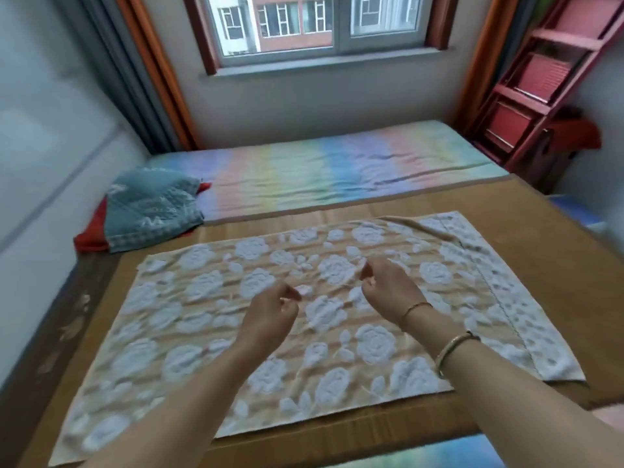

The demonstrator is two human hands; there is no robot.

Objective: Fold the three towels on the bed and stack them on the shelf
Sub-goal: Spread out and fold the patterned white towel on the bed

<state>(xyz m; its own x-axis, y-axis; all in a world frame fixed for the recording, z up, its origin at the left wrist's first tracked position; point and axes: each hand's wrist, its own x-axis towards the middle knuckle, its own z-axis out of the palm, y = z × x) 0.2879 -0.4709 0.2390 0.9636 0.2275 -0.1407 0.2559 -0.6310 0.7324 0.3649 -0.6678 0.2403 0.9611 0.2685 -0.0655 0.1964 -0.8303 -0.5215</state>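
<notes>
Hovering over the middle of the spread towel, both of my hands are loosely curled and hold nothing. My left hand [270,310] has its fingers bent inward, thumb close to the fingertips, with no cloth caught between them as far as I can see. My right hand [388,287] is curled the same slack way, knuckles up, a thin chain at its wrist and a gold bangle [454,349] farther up the forearm. Whether either hand brushes the fabric underneath, I cannot tell; they seem to sit just above it.

Beneath them lies the tan towel with white roses [209,309], opened flat on the brown mat [506,204] that covers the near part of the bed, its right end plain pale cloth with a stitched seam. Far off to my left, against the wall, a blue-grey towel [152,207] is heaped on a red towel [89,236], both crumpled where the mat meets the rainbow-striped sheet [320,170]. The blue-grey one carries white lettering, but it is too blurred and folded to read.

At the far right stands the red shelf [540,79], leaning frames and slatted panels, well apart from my hands, beside an orange curtain. A window [317,25] faces me above the bed.
</notes>
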